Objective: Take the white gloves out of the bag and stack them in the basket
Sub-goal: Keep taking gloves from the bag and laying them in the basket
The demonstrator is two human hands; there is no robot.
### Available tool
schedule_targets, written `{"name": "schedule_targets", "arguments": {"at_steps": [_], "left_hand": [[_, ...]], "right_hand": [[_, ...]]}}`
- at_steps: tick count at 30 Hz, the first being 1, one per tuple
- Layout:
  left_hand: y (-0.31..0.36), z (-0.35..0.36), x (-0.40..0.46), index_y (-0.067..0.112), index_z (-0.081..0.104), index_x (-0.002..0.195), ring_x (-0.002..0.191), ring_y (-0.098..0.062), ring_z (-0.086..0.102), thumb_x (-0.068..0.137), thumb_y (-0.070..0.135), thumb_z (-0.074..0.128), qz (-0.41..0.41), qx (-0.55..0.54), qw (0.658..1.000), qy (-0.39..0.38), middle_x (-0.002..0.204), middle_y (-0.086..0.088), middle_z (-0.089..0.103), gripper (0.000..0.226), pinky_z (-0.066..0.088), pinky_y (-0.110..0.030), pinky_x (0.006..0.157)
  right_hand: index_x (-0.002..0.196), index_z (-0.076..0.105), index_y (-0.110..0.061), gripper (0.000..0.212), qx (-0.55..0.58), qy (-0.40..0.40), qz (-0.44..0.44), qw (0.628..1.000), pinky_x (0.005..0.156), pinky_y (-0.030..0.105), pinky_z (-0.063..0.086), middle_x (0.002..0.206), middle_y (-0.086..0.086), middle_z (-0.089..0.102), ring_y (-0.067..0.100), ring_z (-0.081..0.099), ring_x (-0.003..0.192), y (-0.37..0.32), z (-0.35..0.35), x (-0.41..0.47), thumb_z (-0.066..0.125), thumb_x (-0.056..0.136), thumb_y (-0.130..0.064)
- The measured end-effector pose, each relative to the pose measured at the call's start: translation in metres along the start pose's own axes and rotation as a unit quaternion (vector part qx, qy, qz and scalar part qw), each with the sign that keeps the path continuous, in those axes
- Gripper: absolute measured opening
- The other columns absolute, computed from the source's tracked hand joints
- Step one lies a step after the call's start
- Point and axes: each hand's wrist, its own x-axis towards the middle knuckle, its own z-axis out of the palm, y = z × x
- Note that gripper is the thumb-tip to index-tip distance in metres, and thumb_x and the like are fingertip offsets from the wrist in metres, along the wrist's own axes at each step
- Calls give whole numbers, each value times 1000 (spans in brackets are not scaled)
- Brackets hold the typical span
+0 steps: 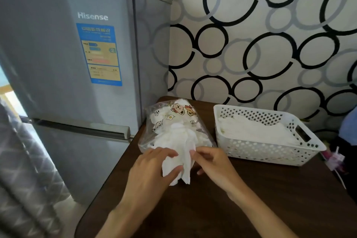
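Note:
A clear plastic bag point(173, 120) printed with cartoon figures lies on the dark table, stuffed with white gloves. One white glove point(182, 162) hangs out of the bag's near opening. My left hand point(152, 168) grips this glove from the left, thumb pressed on its lower part. My right hand point(210, 162) pinches the glove's right edge with thumb and forefinger. To the right stands a white perforated basket point(270, 152) with a flat stack of white gloves point(255, 129) inside.
A grey fridge point(77, 75) stands close against the table's left edge. The patterned wall rises right behind the bag and basket. A grey patterned curtain point(23, 179) hangs at the far left. Pink and blue items point(336, 158) sit beyond the basket's right side.

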Motion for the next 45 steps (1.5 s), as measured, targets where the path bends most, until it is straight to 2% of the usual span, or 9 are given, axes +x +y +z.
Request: {"name": "schedule_targets", "arguments": {"at_steps": [8, 14, 21, 27, 30, 35, 39, 41, 45], "left_hand": [[-1, 16, 23, 32, 69, 99, 83, 5, 63, 84, 22, 72, 26, -130, 986, 102, 88, 22, 68, 18, 54, -28, 72], [-33, -2, 30, 18, 74, 86, 71, -10, 64, 75, 4, 78, 4, -58, 984, 169, 84, 8, 71, 18, 43, -11, 64], [-38, 11, 31, 23, 74, 102, 101, -15, 56, 88, 31, 49, 176, 163, 962, 133, 103, 7, 72, 30, 43, -28, 81], [-32, 18, 56, 27, 69, 110, 137, -27, 32, 84, 55, 59, 235, 300, 923, 54, 148, -5, 43, 40, 27, -45, 109], [-35, 25, 66, 28, 72, 103, 137, -27, 30, 80, 54, 64, 202, 288, 935, 45, 145, -6, 46, 36, 25, -48, 110], [-39, 35, 70, 27, 76, 92, 134, -32, 41, 72, 54, 73, 159, 298, 939, 65, 142, -7, 50, 34, 23, -47, 109], [-35, 38, 73, 28, 76, 90, 131, -33, 45, 66, 56, 77, 149, 310, 936, 78, 140, -8, 52, 36, 21, -46, 108], [-35, 38, 76, 28, 76, 90, 132, -33, 45, 66, 56, 77, 152, 306, 936, 87, 141, -9, 51, 36, 18, -46, 109], [-33, 28, 72, 25, 75, 89, 139, -33, 32, 66, 54, 78, 157, 266, 947, 90, 146, -10, 45, 37, 15, -47, 114]], "right_hand": [[95, 75, -17, 19, 4, 18, 14, 1000, 64, 20, 53, 88, 4, 74, 9, 69, 81, 0, -12, -6, 57, 93, -23], [95, 64, -18, 14, 94, 80, 72, 990, 51, 18, 44, 60, 0, 64, 11, 60, 58, -1, -37, -7, 52, 96, -26], [112, 63, -14, 26, 180, -12, 78, 981, 80, 22, 55, 102, 5, 71, 14, 69, 93, -8, -25, -6, 61, 89, -27], [80, 62, -30, 8, -266, 49, -97, 958, 56, 11, 37, 68, -16, 48, -6, 50, 62, -12, -16, -2, 67, 85, -33], [64, 48, -42, 32, -270, 101, -149, 946, 55, 15, 34, 55, -16, 40, -3, 46, 54, -19, -24, 0, 63, 89, -29], [106, 70, -12, 25, -188, 169, -140, 957, 65, 21, 47, 86, -2, 68, 9, 61, 79, -26, -46, -8, 60, 89, -27], [59, 57, -12, 33, -195, 240, -166, 936, 62, 21, 36, 58, -1, 50, 14, 46, 62, -43, -72, -14, 61, 88, -27], [70, 65, -5, 29, -182, 242, -172, 937, 70, 24, 42, 70, 5, 61, 18, 55, 72, -54, -84, -16, 61, 88, -28], [80, 64, -27, 11, -67, 240, -146, 957, 58, 7, 46, 82, -7, 66, -7, 60, 69, -73, -104, -20, 59, 90, -27]]}}
